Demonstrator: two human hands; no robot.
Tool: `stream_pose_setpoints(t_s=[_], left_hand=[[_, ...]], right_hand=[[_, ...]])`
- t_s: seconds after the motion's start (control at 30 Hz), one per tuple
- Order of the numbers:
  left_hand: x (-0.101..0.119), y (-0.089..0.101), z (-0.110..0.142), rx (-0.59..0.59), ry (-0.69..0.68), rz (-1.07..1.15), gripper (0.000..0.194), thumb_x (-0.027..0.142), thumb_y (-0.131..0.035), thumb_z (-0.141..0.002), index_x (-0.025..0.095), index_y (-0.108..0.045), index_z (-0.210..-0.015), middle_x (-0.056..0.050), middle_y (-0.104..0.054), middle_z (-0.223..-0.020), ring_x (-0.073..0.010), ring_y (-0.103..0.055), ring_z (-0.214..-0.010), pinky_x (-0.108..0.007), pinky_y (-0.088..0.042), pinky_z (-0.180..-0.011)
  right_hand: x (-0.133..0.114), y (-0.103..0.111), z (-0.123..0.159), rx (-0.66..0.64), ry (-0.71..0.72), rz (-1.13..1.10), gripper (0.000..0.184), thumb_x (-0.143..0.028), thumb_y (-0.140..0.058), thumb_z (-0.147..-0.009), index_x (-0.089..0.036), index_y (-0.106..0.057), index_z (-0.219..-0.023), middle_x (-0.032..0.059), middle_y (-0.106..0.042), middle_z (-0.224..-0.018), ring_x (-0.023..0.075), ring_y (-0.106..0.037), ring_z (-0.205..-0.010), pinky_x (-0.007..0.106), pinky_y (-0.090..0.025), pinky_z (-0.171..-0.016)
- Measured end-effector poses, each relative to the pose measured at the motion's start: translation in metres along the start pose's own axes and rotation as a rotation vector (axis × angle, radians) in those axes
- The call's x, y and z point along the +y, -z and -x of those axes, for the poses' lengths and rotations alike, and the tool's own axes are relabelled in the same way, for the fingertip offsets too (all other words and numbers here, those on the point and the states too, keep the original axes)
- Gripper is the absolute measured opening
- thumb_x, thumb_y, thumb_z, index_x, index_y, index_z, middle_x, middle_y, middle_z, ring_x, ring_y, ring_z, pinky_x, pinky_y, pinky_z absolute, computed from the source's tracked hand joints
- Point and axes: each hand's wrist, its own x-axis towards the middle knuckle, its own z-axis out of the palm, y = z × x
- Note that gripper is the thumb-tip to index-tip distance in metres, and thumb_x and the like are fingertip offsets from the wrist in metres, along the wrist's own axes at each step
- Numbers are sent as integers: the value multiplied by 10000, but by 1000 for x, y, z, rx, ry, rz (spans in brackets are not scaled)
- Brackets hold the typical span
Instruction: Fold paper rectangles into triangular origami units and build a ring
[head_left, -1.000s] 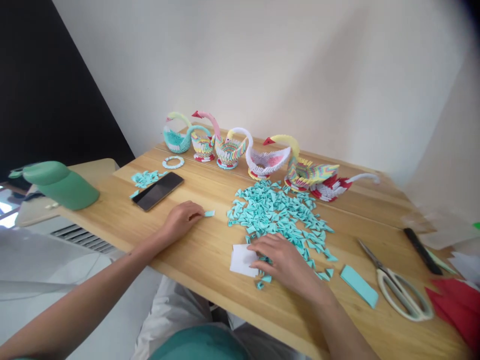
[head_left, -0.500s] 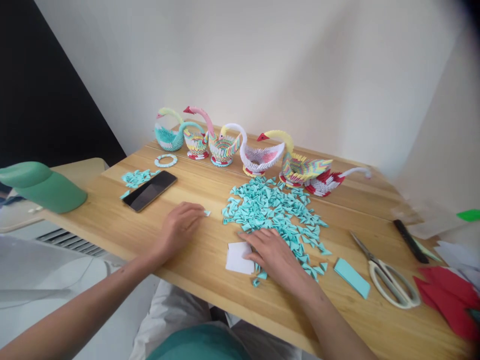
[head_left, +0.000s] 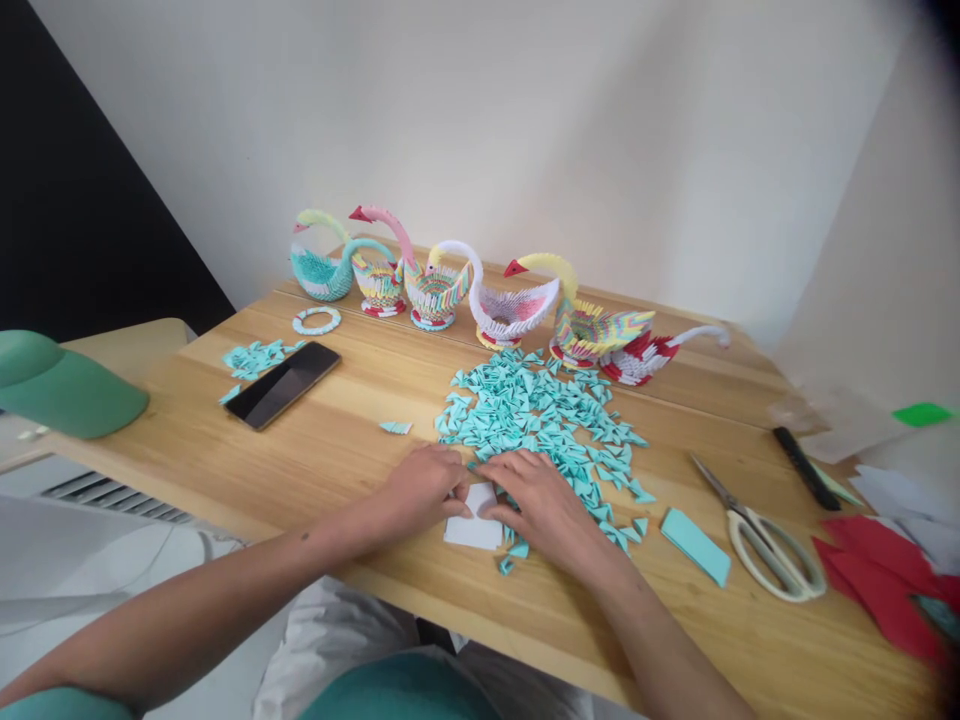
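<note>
A small white paper stack (head_left: 474,532) lies near the table's front edge. My left hand (head_left: 426,488) is at its upper left, fingers curled together and thumb on the paper; anything pinched there is hidden. My right hand (head_left: 536,505) rests across from it, thumb at the stack's right side and fingers stretched apart from the thumb. A turquoise bit shows by its index fingertip. Under and beyond this hand spreads a heap of folded turquoise paper triangles (head_left: 517,405). Left of the heap lies a short row of joined pieces (head_left: 395,428), turquoise with a white end.
Several folded-paper swans (head_left: 517,310) stand along the back. A paper ring (head_left: 316,320), a phone (head_left: 283,385) and a smaller triangle pile (head_left: 255,358) are at left. Scissors (head_left: 776,555), turquoise paper strips (head_left: 696,546), a black cutter (head_left: 806,468) and red paper (head_left: 877,580) lie right.
My left hand has left the small joined row and moved right and nearer, to the white paper stack. My right hand has hardly moved. The view has shifted slightly.
</note>
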Motion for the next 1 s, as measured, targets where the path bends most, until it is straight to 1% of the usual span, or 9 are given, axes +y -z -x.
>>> stream_pose_setpoints(t_s=[0.1,0.27,0.5,0.6,0.7,0.77,0.87,0.93,1.0], left_hand=[[0,-3,4,26,4,21,171,322,-718,-764,174,-633,-759,-28,-653,-790,-209,-591,-813,-289,-361,-712],[2,-2,8,84,20,12,286,360,-700,-777,185,-633,-994,-66,-664,-949,-251,-585,-921,-327,-381,-785],[1,1,6,56,6,41,125,299,-692,-784,179,-669,-803,-39,-650,-789,-215,-585,-785,-295,-374,-703],[3,5,5,119,-3,132,128,259,-621,-841,166,-643,-757,-30,-645,-759,-181,-578,-751,-272,-367,-685],[8,17,3,236,29,247,124,253,-586,-859,170,-630,-776,-21,-649,-754,-168,-575,-738,-273,-371,-705],[12,25,-1,253,85,344,118,246,-584,-848,169,-622,-767,-14,-650,-739,-160,-573,-710,-270,-381,-697],[15,30,-8,206,154,572,126,265,-576,-835,166,-593,-758,-4,-635,-712,-151,-580,-693,-245,-405,-646],[14,28,-15,156,177,831,143,312,-583,-821,172,-553,-814,4,-628,-704,-139,-585,-654,-231,-430,-602],[12,23,-22,50,194,1097,249,365,-630,-780,187,-493,-887,9,-639,-697,-127,-590,-583,-232,-457,-557]], right_hand=[[0,1,-1,-16,4,3,373,-309,-701,-812,-243,-586,-1160,58,-666,-1049,246,-574,-986,378,-395,-813],[0,1,-2,-41,-7,-7,264,-302,-714,-804,-217,-611,-1032,42,-682,-957,235,-595,-931,368,-385,-803],[-1,2,-3,-52,2,-48,219,-311,-696,-818,-215,-622,-1000,29,-662,-859,226,-577,-880,376,-373,-832],[1,4,-2,34,2,-123,204,-318,-689,-822,-225,-631,-993,47,-659,-933,233,-569,-933,389,-376,-862],[4,8,0,170,-49,-285,145,-290,-662,-836,-226,-625,-961,63,-643,-1060,231,-557,-1006,380,-398,-877],[4,11,1,215,-132,-408,56,-271,-609,-861,-215,-609,-870,33,-660,-932,192,-589,-876,321,-438,-784],[4,14,2,258,-254,-534,163,-278,-566,-867,-200,-559,-724,-37,-571,-649,128,-527,-613,233,-411,-590],[4,14,2,320,-281,-579,196,-291,-570,-852,-194,-547,-683,-47,-533,-609,115,-494,-579,218,-398,-562],[4,13,1,386,-288,-609,195,-297,-577,-840,-191,-558,-677,-43,-535,-612,115,-495,-578,218,-409,-565]])
